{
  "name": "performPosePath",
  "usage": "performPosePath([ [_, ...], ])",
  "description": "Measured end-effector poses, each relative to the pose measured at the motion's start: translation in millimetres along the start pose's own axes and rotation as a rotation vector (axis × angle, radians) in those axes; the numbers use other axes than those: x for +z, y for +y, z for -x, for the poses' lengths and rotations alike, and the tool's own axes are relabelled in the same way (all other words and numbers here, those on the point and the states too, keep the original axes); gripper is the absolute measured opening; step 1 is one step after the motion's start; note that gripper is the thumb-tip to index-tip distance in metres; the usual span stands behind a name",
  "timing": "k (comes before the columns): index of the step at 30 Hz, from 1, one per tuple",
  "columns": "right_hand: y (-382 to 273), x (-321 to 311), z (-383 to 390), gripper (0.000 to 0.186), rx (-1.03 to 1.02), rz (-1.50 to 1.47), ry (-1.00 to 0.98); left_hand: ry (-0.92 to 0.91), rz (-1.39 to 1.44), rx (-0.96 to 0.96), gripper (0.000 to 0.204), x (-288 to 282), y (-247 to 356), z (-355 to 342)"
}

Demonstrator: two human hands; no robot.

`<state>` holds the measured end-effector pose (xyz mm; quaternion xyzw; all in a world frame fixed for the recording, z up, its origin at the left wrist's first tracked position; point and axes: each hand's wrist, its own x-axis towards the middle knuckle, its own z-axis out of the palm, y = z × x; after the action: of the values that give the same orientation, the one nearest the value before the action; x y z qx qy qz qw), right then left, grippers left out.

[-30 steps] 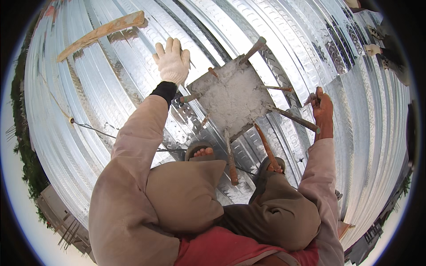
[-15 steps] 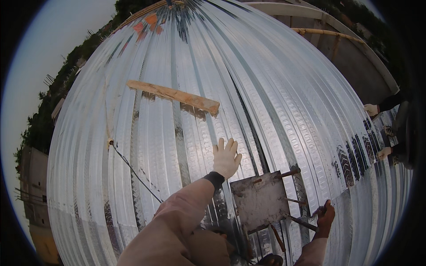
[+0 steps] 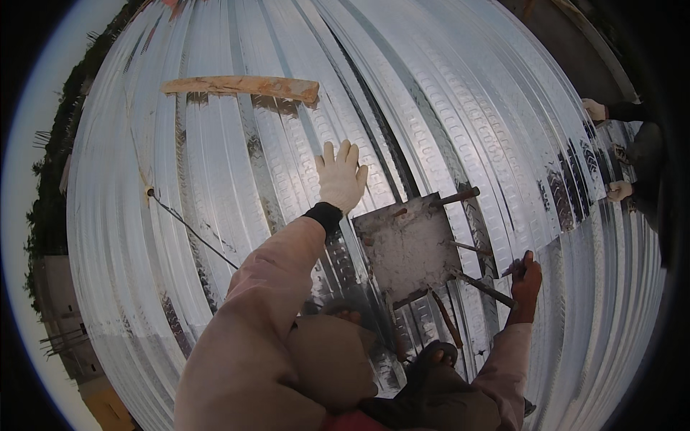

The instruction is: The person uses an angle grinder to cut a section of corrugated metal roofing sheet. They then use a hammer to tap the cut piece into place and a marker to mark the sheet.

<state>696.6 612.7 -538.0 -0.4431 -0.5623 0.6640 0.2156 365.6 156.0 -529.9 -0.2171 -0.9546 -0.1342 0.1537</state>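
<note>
My left hand [image 3: 342,177], in a cream knit glove with a dark cuff, rests on the shiny ribbed metal decking [image 3: 287,161], fingers spread, palm down. Just below and right of it is a square grey plate [image 3: 406,248], streaked with cement, with rusty bars sticking out around it. My bare right hand [image 3: 527,281] is right of the plate, at the cut edge of a decking sheet, its fingers curled. What they grip is too small to make out. One steel bar [image 3: 485,289] reaches from the plate toward my right wrist.
A wooden plank [image 3: 241,86] lies across the ribs ahead. On the left a dark cable [image 3: 190,224] runs over the decking. A co-worker's gloved hands [image 3: 619,190] are at the sheet's far right end. My sandalled foot [image 3: 440,353] is just below the plate.
My view has tilted down, so the plank, plate and both hands sit higher in the picture and more of my legs shows. Both hands keep nearly the same places on the decking.
</note>
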Motion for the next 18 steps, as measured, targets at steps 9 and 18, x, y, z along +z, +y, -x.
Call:
performPosePath([
  [9, -17.0, 40.3, 2.4, 0.027, 0.322, -0.095, 0.09, -0.032, -0.034, 0.021, 0.047, -11.8, -8.7, 6.0],
  [18, -10.4, 34.9, -16.2, 0.021, 0.348, -0.109, 0.246, 0.0, -0.036, 0.057, 0.041, 0.0, -6.2, 8.2],
])
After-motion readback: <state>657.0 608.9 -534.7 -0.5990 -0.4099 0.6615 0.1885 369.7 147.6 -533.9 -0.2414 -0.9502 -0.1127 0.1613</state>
